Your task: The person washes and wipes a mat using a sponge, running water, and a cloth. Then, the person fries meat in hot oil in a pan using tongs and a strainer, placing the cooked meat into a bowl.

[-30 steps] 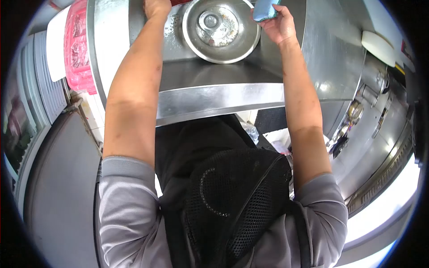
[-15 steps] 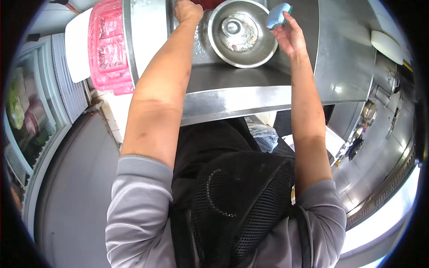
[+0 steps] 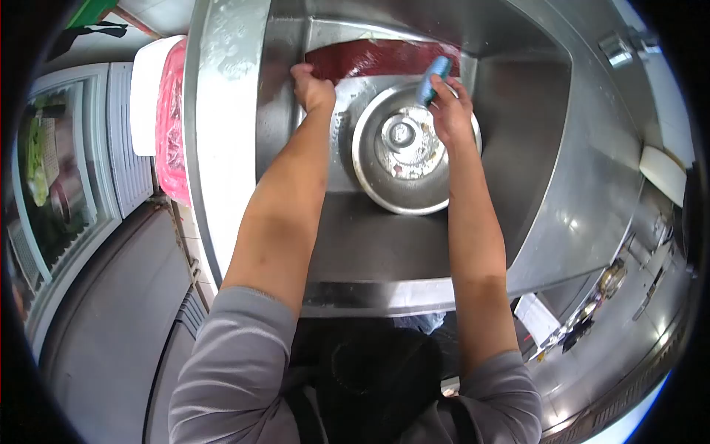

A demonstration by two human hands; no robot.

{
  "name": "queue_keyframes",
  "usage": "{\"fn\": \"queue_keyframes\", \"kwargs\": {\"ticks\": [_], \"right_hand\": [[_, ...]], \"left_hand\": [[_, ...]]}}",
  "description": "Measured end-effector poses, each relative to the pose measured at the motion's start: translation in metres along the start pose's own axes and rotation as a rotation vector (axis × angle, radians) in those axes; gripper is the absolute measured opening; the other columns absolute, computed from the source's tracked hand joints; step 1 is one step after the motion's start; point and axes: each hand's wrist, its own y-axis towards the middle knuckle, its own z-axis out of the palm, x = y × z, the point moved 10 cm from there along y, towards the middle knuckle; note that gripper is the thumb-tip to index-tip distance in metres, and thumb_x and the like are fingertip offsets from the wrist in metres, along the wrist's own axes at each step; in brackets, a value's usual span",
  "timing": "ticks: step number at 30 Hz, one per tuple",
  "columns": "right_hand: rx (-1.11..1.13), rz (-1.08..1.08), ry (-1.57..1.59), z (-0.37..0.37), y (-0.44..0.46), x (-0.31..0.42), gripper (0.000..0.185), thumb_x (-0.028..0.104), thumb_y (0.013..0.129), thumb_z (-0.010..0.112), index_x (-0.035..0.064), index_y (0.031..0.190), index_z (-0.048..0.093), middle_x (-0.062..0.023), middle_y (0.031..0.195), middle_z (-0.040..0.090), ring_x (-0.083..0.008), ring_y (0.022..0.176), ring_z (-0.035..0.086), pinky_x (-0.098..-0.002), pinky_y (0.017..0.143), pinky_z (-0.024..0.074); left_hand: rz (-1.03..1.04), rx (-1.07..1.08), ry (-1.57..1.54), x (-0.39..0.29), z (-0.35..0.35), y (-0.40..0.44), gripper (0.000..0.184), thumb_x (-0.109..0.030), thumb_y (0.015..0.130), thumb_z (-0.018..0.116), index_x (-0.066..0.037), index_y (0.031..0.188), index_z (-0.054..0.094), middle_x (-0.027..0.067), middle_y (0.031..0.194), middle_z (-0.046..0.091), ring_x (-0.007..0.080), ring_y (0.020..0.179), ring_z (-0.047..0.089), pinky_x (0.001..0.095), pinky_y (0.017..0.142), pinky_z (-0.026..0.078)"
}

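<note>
In the sink, a long, flat, dark red wet piece (image 3: 370, 59) lies across the far side; I cannot tell what it is made of. My left hand (image 3: 313, 89) is closed on its left end. My right hand (image 3: 452, 115) grips a blue and green sponge (image 3: 434, 80) between thumb and fingers, over the right part of the red piece. Below both stands a round steel bowl (image 3: 370, 174) with bits of residue and a small round metal shape (image 3: 401, 134) at its middle. My right wrist passes over the bowl's right side.
The steel sink (image 3: 510, 148) has raised walls around the bowl. A faucet (image 3: 615, 50) is at the upper right. On the left stand a pink plastic-covered container (image 3: 172, 126) and a glass-fronted fridge (image 3: 63, 170). A white dish (image 3: 663, 175) lies to the right.
The view has tilted up, showing more of the sink and the whole red piece. My right hand has brought the sponge from the bowl's right side to over the red piece.
</note>
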Motion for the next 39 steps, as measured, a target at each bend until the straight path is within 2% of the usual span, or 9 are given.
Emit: {"fn": "queue_keyframes", "kwargs": {"ticks": [7,13,15,21,25,27,29,35,39], "right_hand": [[0.156,-0.205,-1.124,0.116,0.064,-0.065,0.049,0.022,0.068,0.086,0.0061,0.108,0.063,-0.021,0.116,0.064,-0.0367,0.099,0.065,-0.0414,0.089,0.0509],[0.43,-0.182,-1.436,0.151,0.071,-0.146,0.038,0.015,0.077,0.075,0.0115,0.113,0.062,-0.0192,0.12,0.055,-0.0417,0.11,0.057,-0.0439,0.096,0.049],[0.273,-0.607,-1.648,0.136,0.088,-0.116,0.026,0.011,0.075,0.074,0.0088,0.1,0.066,-0.0184,0.104,0.064,-0.0392,0.095,0.064,-0.0447,0.086,0.0538],[-0.146,-0.072,-1.801,-0.021,0.168,-0.01,0.035,0.027,0.08,0.075,0.0052,0.106,0.068,-0.0205,0.105,0.069,-0.0363,0.101,0.067,-0.0468,0.088,0.0534],[0.153,-0.33,-2.017,0.073,0.139,-0.085,0.018,0.02,0.088,0.063,0.0057,0.089,0.074,-0.0171,0.088,0.072,-0.0307,0.082,0.072,-0.0406,0.068,0.0599],[0.516,-0.352,-1.933,0.154,0.082,-0.134,0.021,0.012,0.088,0.054,0.0046,0.09,0.074,-0.0187,0.092,0.071,-0.0335,0.086,0.071,-0.0437,0.077,0.0587],[0.409,-0.491,-1.777,0.187,0.056,-0.143,0.021,0.016,0.087,0.057,0.0041,0.091,0.074,-0.0182,0.095,0.071,-0.0339,0.093,0.07,-0.043,0.082,0.0572],[0.087,-0.272,-1.89,0.031,0.144,-0.023,0.019,0.023,0.086,0.065,0.0087,0.095,0.073,-0.0133,0.098,0.072,-0.0282,0.094,0.071,-0.0376,0.08,0.0585],[-0.204,0.046,-1.939,-0.088,0.193,0.021,0.028,0.023,0.089,0.064,0.0056,0.112,0.067,-0.0166,0.113,0.068,-0.0327,0.109,0.065,-0.039,0.092,0.0541]], "left_hand": [[-0.159,0.091,0.033,0.076,0.055,0.021,0.034,-0.001,0.074,0.068,-0.002,0.107,0.059,0.0173,0.101,0.066,0.0323,0.093,0.066,0.0401,0.083,0.052],[-0.458,0.214,-0.367,0.11,0.086,0.025,0.023,0.002,0.082,0.068,0.0,0.104,0.06,0.0116,0.096,0.063,0.0204,0.077,0.063,0.0366,0.059,0.057],[-0.397,0.172,-0.312,0.119,0.085,0.029,0.019,-0.001,0.083,0.07,-0.001,0.098,0.058,0.0103,0.091,0.061,0.0196,0.073,0.062,0.0363,0.059,0.056],[-0.346,0.142,-0.241,0.117,0.08,0.03,0.022,-0.011,0.077,0.077,-0.003,0.087,0.059,0.01,0.082,0.064,0.0202,0.074,0.061,0.0364,0.069,0.051],[-0.274,0.144,-0.209,0.142,0.095,0.041,0.023,-0.014,0.077,0.077,-0.003,0.088,0.06,0.0122,0.084,0.065,0.024,0.074,0.062,0.0379,0.071,0.051],[-0.255,0.118,-0.079,0.142,0.088,0.044,0.024,-0.016,0.077,0.077,-0.003,0.089,0.061,0.0146,0.086,0.066,0.0273,0.075,0.064,0.0395,0.072,0.051],[-0.262,0.153,-0.12,0.141,0.087,0.053,0.023,-0.015,0.078,0.077,-0.003,0.09,0.061,0.0142,0.084,0.066,0.0261,0.075,0.065,0.0387,0.072,0.053],[-0.379,0.11,-0.195,0.117,0.063,0.028,0.023,-0.015,0.084,0.074,-0.001,0.092,0.058,0.0137,0.08,0.065,0.0228,0.063,0.065,0.0378,0.048,0.053],[-0.371,0.098,-0.1,0.123,0.065,0.032,0.023,-0.016,0.084,0.075,-0.002,0.09,0.058,0.0137,0.078,0.065,0.0233,0.063,0.066,0.0381,0.054,0.054]]}}
